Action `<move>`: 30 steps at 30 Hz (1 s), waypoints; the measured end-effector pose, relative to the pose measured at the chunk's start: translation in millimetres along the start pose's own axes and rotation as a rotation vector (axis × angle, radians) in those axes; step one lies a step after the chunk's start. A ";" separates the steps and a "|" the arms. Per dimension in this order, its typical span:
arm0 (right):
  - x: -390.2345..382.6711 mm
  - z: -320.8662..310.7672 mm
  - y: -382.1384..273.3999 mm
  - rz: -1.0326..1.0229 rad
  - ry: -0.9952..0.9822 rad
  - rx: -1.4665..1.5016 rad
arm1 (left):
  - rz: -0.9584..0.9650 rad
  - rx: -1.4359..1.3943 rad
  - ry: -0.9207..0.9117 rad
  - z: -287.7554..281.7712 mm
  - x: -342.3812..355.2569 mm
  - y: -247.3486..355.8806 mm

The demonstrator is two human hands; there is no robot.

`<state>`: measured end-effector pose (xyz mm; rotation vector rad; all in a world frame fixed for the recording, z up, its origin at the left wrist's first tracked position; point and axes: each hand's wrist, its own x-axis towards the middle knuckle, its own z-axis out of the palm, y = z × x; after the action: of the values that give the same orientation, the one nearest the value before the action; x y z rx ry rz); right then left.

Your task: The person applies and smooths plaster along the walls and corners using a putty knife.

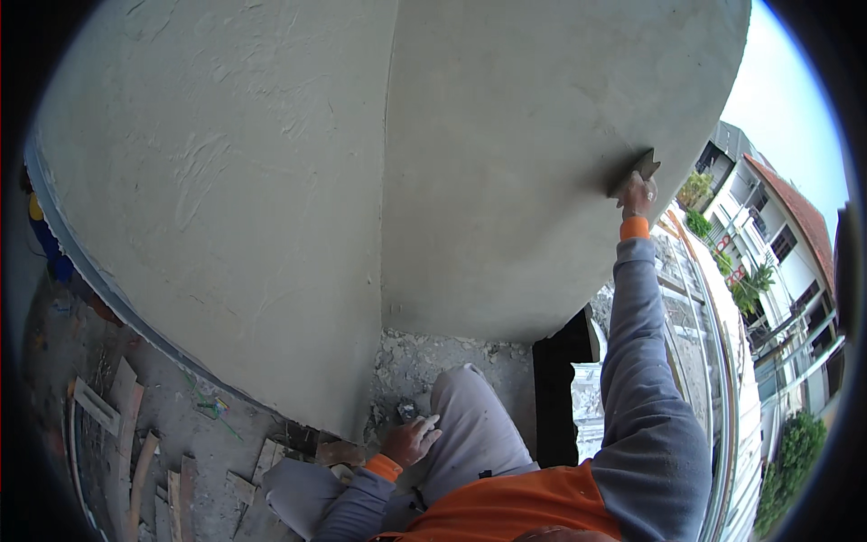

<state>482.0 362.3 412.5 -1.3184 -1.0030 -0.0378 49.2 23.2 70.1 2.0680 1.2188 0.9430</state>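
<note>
My right hand [638, 193] reaches far up along the plastered wall [488, 172] near its right edge. It grips a flat plastering trowel [643, 169], whose broad blade lies against the grey surface and casts a dark shadow. Low down, my left hand [411, 441] hangs beside my bent knee [474, 406]. Its fingers are loosely bent and apart, smeared with pale plaster, with nothing seen in them. At the left, a second wall face [235, 181] with rougher trowel marks meets the first in a vertical inside corner.
Plaster crumbs cover the ledge [452, 357] at the wall's foot, beside a dark gap [553, 397]. Wood strips [126, 415] and debris lie on the floor at lower left. Metal rails [718, 361] run along the right, with houses [786, 217] and plants beyond.
</note>
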 end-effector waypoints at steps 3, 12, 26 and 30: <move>-16.8 51.9 -48.7 -0.121 0.025 0.118 | 0.019 0.021 0.003 2.9 5.9 -1.5; -45.2 42.4 -83.2 -0.634 -0.238 -0.206 | 0.019 -0.014 0.046 5.5 1.3 -6.7; -60.9 41.2 -44.0 -0.955 -0.376 -0.688 | -0.008 -0.006 0.054 1.2 -1.8 -9.0; 3.4 16.4 -108.2 -1.006 -0.027 -0.574 | -0.020 0.012 0.036 0.6 -10.1 -3.6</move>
<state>415.4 343.6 497.4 -1.1734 -1.6657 -1.1393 44.4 15.6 64.1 2.0526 1.2641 0.9700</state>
